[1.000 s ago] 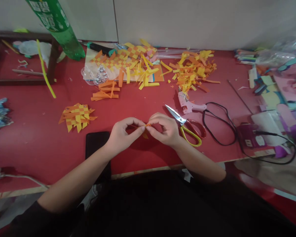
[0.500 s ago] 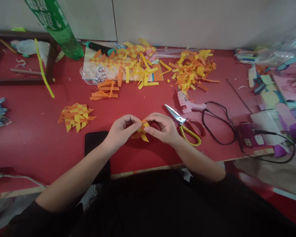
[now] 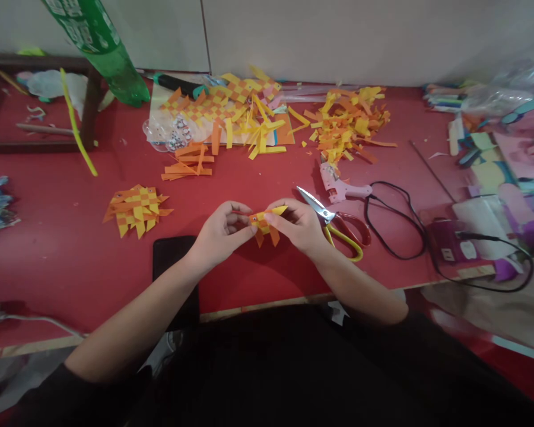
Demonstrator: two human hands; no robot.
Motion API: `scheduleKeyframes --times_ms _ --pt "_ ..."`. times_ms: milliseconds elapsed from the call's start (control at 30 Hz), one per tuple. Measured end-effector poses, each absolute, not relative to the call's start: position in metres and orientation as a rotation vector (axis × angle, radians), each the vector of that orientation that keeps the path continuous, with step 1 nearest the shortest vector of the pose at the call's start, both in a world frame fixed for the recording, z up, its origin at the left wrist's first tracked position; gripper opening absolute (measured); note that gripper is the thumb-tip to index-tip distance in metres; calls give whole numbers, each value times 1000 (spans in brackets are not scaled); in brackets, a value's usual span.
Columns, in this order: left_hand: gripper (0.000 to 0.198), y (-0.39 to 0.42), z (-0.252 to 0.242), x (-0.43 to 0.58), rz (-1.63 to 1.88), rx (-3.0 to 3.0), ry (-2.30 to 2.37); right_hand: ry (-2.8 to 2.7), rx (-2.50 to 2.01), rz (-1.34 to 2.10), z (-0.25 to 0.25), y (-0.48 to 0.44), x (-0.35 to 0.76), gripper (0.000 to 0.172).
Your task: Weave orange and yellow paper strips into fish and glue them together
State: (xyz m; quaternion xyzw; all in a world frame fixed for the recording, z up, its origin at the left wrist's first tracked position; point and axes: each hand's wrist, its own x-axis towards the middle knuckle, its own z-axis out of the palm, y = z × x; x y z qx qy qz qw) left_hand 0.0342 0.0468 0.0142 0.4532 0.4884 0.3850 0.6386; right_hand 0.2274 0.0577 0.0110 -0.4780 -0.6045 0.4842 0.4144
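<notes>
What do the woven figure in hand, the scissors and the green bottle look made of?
Woven figure: probably matte paper, judging by flat, crisply pointed strips.
Scissors: likely steel blades, given their silvery shine; coloured handles, perhaps plastic-coated.
Green bottle: likely glossy plastic, being translucent with highlights.

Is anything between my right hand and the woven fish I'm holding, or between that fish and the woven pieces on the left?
Nothing visible separates your right hand from the woven fish: the thumb lies on it. Toward the woven pieces, your left hand stands in the way, at the fish's left end.
</notes>
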Motion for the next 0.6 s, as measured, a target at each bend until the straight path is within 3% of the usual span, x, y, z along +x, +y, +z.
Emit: scheduleKeyframes --times_ms 200,433,600 --pt "30 49 10 31 892 1096 1162 -1501 -1174 1073 7 54 225 24" --pt "20 47 7 31 938 1217 1219 -1917 -1111 234 7 54 228 18" --pt "19 45 9 31 919 1299 1220 -2068 -1071 239 10 52 226 17"
